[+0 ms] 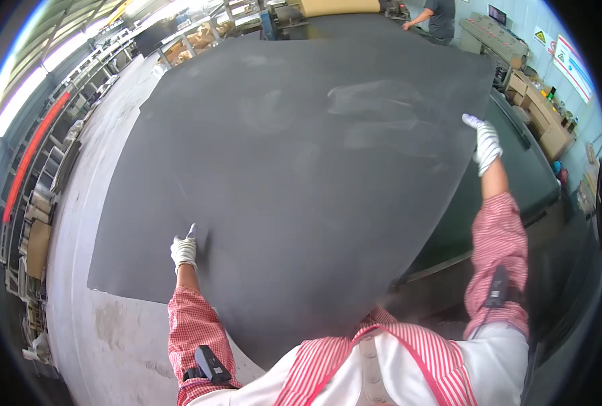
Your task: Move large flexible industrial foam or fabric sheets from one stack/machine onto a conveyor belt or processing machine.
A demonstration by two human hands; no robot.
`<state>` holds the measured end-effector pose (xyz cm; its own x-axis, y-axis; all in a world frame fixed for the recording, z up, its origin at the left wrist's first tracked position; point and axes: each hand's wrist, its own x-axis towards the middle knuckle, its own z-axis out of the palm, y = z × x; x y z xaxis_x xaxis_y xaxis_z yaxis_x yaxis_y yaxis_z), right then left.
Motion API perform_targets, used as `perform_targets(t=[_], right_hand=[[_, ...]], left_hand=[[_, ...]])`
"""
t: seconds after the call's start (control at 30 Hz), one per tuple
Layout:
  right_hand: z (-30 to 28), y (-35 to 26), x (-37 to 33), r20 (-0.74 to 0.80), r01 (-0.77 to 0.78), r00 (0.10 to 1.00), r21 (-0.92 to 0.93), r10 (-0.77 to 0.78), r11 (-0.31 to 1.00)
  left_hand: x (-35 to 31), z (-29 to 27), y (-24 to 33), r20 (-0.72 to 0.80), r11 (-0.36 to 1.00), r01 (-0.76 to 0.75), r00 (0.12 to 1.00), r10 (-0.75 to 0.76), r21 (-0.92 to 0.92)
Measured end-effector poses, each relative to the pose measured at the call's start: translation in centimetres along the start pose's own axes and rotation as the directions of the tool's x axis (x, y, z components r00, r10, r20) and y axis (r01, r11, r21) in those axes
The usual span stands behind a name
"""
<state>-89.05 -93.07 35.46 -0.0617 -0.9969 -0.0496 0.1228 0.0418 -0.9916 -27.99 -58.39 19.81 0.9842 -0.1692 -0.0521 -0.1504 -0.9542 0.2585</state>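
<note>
gloved hands (184,250) on dark sheet (301,169)

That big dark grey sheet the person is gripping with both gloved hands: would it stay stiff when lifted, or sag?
Probably sags: the dark sheet looks thin and very wide, held only by the left hand and right hand. Likely awkward rather than heavy. The matte, scuffed surface suggests little slip.

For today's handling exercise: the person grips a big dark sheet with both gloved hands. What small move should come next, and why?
Probably slide the left hand further out along the dark sheet. It grips well inside the near edge, while the right hand holds the far right edge, so the sheet's left part hangs unsupported.
</note>
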Motion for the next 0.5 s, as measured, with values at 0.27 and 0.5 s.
perform_targets(t=[0.27,0.5], right_hand=[[-13.3,-12.3,-1.1,-0.120,0.189,0.954,-0.466,-0.273,0.865],[-20.6,-20.6,-9.7,-0.002,-0.066,0.998,-0.168,0.067,0.984]], left_hand=[[-5.3,3.3,8.1,0.046,0.306,-0.611,0.402,0.914,-0.730],[-26.7,10.2,23.6,0.705,0.584,0.396,0.434,0.561,-0.709]])
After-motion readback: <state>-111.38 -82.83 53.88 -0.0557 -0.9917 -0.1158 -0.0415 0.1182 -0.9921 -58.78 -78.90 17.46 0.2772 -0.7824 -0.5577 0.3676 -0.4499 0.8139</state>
